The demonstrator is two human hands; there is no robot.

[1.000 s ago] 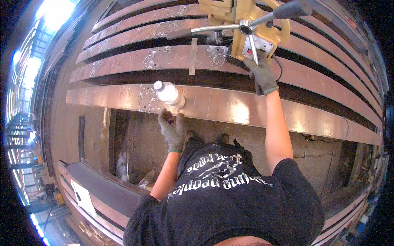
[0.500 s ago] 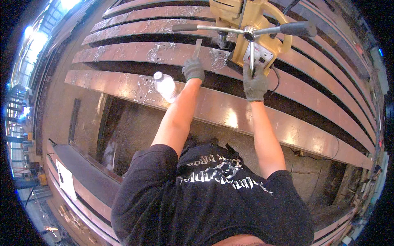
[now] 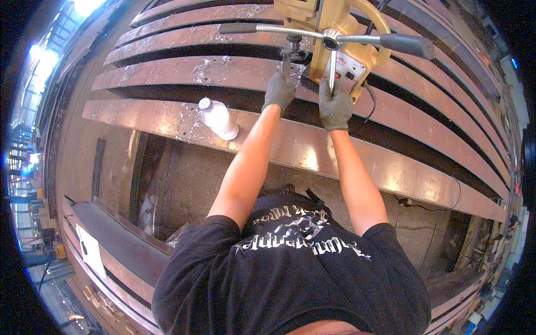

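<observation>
The bottle (image 3: pixel 219 119) stands on the front beam (image 3: pixel 391 174), left of its middle; the drill (image 3: pixel 341 53) sits behind and right, over the farther beams (image 3: pixel 151 72), the right hand (image 3: pixel 335 106) at its near side

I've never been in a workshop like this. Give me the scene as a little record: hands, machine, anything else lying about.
Left hand: gloved, holding a flat metal strip
Right hand: gloved, on the lower spoke of the machine's handle
Machine: yellow, with a spoked handle
Bottle: whitish, on the nearest beam, left of the left hand
Litter: pale scraps scattered on the beams
</observation>
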